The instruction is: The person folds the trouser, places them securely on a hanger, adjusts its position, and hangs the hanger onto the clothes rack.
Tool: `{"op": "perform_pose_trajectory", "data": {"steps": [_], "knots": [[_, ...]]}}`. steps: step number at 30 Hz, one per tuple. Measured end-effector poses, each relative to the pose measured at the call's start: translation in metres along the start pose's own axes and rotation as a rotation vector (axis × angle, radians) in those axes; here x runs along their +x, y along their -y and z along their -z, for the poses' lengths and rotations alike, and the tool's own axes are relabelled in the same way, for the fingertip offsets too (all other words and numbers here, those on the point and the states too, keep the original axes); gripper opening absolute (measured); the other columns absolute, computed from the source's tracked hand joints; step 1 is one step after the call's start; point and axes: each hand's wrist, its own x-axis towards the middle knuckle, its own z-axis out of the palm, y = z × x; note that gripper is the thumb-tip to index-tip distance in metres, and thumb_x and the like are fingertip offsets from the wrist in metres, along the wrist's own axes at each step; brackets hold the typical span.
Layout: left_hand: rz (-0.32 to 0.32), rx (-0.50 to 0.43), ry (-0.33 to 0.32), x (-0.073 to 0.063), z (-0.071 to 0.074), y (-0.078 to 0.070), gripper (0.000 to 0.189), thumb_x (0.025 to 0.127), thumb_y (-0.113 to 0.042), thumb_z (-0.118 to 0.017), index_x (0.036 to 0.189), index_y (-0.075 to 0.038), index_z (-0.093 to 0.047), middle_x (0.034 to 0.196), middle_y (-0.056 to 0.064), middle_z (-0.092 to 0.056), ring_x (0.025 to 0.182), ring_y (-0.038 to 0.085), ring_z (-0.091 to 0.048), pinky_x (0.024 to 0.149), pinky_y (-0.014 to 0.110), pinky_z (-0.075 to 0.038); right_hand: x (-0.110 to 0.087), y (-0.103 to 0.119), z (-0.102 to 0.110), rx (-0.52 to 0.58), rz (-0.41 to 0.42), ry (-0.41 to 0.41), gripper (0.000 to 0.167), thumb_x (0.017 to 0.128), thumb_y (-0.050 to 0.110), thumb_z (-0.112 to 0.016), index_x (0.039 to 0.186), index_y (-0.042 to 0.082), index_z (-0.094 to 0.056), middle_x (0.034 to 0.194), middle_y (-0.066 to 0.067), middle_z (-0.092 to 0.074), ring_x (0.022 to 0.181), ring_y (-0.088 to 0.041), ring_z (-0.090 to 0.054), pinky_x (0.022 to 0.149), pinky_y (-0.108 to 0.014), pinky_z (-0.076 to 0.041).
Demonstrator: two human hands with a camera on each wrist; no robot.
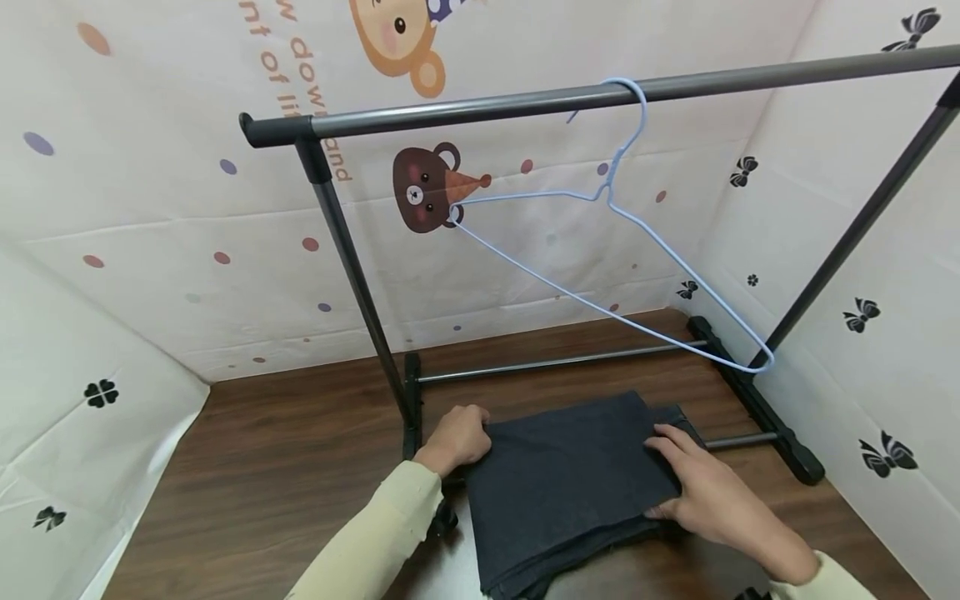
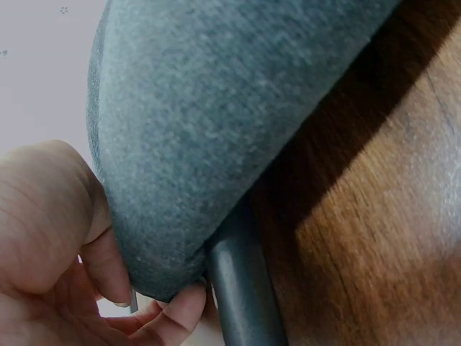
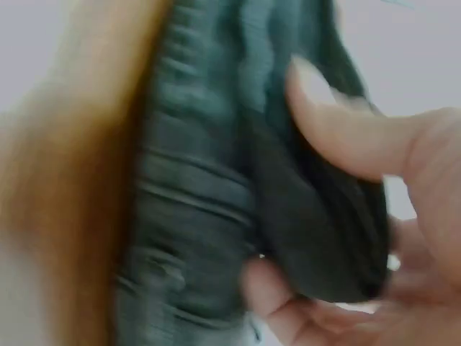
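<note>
Garment (image 1: 566, 487) edges within half-curled left hand (image 1: 457, 437) and right hand (image 1: 708, 492)

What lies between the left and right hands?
In the head view, the folded dark garment lies between the left hand and the right hand, which hold its opposite sides.

A blue hanger (image 1: 660, 241) hangs from a dark rack (image 1: 480, 108). Behind, a pale sheet (image 1: 172, 179) bears a printed bear (image 1: 422, 190).
</note>
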Motion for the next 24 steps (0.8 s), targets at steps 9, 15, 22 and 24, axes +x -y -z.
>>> {"op": "perform_pose_trajectory", "data": {"steps": [9,15,22,24], "knots": [[-0.002,0.011,-0.004,0.000,0.002,0.000,0.044,0.090,0.000,-0.058,0.133,-0.003,-0.069,0.132,0.020,-0.070,0.114,0.036,-0.070,0.092,0.047,-0.059,-0.008,0.001,-0.020,-0.102,0.092,-0.281,0.042,0.078,-0.005,-0.075,0.117,0.009,-0.074,0.137,-0.013,-0.067,0.118,-0.036,-0.070,0.082,-0.049,-0.060],[0.000,0.032,-0.030,0.002,-0.002,-0.001,0.044,0.089,-0.001,-0.059,0.131,-0.004,-0.070,0.130,0.020,-0.072,0.105,0.033,-0.072,0.085,0.042,-0.057,-0.021,0.001,-0.025,-0.144,0.200,-0.600,0.038,0.068,-0.010,-0.072,0.100,0.009,-0.080,0.117,-0.007,-0.078,0.081,-0.006,-0.066,0.060,-0.016,-0.043],[0.034,0.114,-0.082,0.001,-0.013,-0.005,0.041,0.088,-0.005,-0.060,0.126,-0.008,-0.074,0.122,0.017,-0.075,0.100,0.032,-0.072,0.077,0.042,-0.058,-0.033,0.000,-0.031,-0.161,0.224,-0.695,0.040,0.064,-0.011,-0.071,0.099,0.007,-0.081,0.113,-0.008,-0.080,0.070,0.002,-0.054,0.059,-0.010,-0.029],[0.034,0.131,-0.096,0.000,-0.015,-0.006,0.038,0.088,-0.007,-0.060,0.122,-0.010,-0.076,0.117,0.016,-0.076,0.098,0.033,-0.072,0.075,0.044,-0.060,-0.034,-0.004,-0.035,-0.175,0.171,-0.655,0.040,0.065,-0.011,-0.072,0.100,0.007,-0.081,0.115,-0.007,-0.080,0.070,0.001,-0.055,0.058,-0.013,-0.032]]}}
